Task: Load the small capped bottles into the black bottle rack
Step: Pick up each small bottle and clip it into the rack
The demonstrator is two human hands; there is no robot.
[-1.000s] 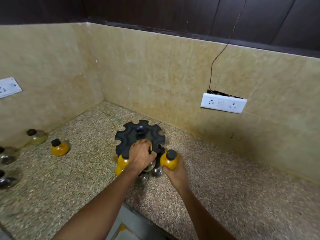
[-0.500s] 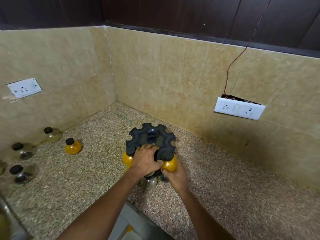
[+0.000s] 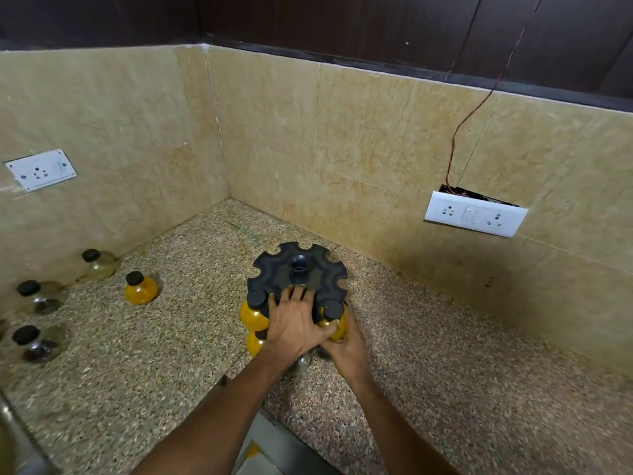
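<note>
The black bottle rack (image 3: 301, 265) is a round notched disc standing on the counter near the corner. My left hand (image 3: 294, 322) lies flat on its near edge, fingers spread. My right hand (image 3: 346, 347) grips a yellow bottle (image 3: 334, 318) whose black cap sits in a notch at the rack's near right. Another yellow bottle (image 3: 252, 311) hangs in a notch at the near left, with a further yellow bottle (image 3: 255, 342) below it. Loose on the counter to the left stand a yellow bottle (image 3: 140, 287) and a pale one (image 3: 97, 265).
Two dark-capped clear bottles (image 3: 37, 296) (image 3: 32, 344) stand at the far left. Tiled walls close the corner behind the rack. A white socket plate (image 3: 474, 214) with a dangling wire is on the right wall, another socket (image 3: 41, 169) on the left wall.
My right hand has brought the yellow bottle from beside the rack into a notch at its near right. My left hand has shifted from gripping the rim to pressing flat on top.
</note>
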